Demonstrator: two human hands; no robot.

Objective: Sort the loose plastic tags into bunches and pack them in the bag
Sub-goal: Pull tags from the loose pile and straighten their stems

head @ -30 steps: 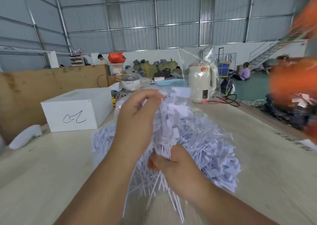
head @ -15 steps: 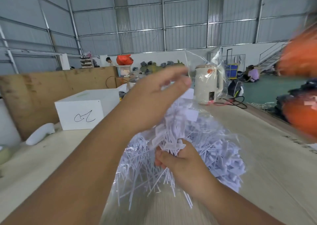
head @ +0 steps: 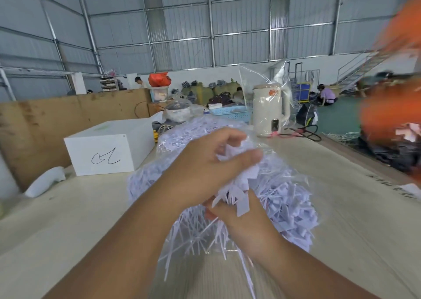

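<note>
White plastic tags [head: 280, 198] lie heaped in the clear bag [head: 262, 87] on the table [head: 68, 219]. The right hand [head: 241, 221] grips a bunch by its stems; the left hand [head: 205, 169] pinches the bunch's tops. Risk: loose strands may slip from the grip and scatter. The white box [head: 107, 148] bears an illegible handwritten scrawl

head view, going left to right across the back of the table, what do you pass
white padded object → white box with a scribble on its front → lidded pot → blue basket → cream kettle → dark cable
</note>
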